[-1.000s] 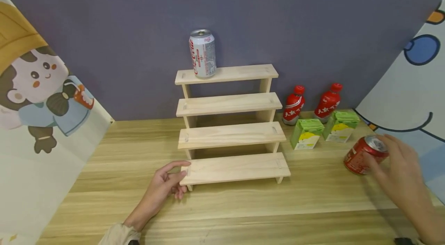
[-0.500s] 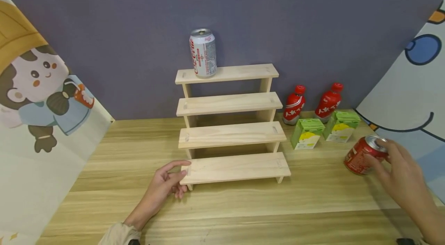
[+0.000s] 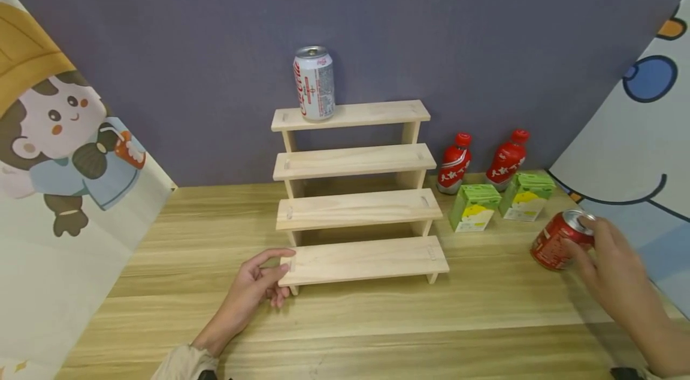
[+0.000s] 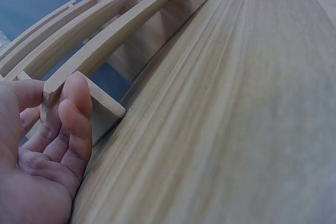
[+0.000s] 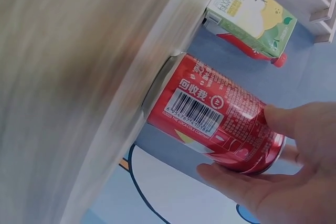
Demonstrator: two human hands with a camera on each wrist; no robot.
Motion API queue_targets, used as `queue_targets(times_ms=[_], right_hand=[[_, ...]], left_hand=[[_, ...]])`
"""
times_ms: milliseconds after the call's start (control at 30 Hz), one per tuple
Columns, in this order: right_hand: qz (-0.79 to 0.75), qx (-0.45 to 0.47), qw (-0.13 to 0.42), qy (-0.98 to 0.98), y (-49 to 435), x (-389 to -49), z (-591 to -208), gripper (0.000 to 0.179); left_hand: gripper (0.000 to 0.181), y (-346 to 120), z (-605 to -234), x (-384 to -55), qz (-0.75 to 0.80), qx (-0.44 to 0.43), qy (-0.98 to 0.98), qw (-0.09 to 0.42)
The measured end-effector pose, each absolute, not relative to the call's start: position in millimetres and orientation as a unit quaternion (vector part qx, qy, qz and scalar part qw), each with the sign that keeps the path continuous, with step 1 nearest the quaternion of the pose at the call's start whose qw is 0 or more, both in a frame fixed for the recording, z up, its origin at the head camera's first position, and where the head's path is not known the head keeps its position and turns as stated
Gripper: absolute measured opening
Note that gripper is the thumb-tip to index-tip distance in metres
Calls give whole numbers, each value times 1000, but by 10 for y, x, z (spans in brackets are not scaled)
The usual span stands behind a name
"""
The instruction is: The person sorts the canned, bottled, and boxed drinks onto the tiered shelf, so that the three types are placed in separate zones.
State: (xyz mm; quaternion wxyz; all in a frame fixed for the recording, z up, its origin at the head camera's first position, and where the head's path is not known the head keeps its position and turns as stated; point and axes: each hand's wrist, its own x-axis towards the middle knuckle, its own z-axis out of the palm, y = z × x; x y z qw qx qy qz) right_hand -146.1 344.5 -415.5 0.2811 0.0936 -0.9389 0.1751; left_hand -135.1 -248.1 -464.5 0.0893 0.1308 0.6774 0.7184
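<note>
Here, the half-curled right hand [image 3: 620,260] grips the upright red can [image 3: 554,243] from the right; the left hand [image 3: 256,282] pinches the wooden stand [image 3: 363,261].

Left hand [image 3: 261,284], one: wrist [image 3: 212,335] angled up from the bottom edge, in a beige sleeve [image 3: 183,362]; fingers [image 4: 76,121] and thumb pinching, lower ones curled under. Right hand [image 3: 614,260], one: forearm [image 3: 654,332] slanting in from lower right, thumb and fingers set apart in a curved grip.
</note>
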Motion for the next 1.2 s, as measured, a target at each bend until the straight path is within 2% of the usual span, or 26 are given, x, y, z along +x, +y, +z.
queue_targets(times_ms=[133, 367, 467, 1200], right_hand=[[176, 81, 268, -944, 3422, -1456, -4158, 48], [205, 45, 236, -949, 3423, -1490, -4158, 69], [202, 45, 232, -950, 3426, -1502, -4160, 68], [204, 92, 281, -933, 3454, -1511, -4182, 68]], left_hand=[[40, -2476, -4643, -1350, 720, 124, 676, 94], [40, -2475, -4646, -1355, 717, 129, 679, 91], [40, -2475, -4648, -1353, 717, 127, 679, 92], [40, -2468, -4635, -1346, 717, 121, 681, 89]])
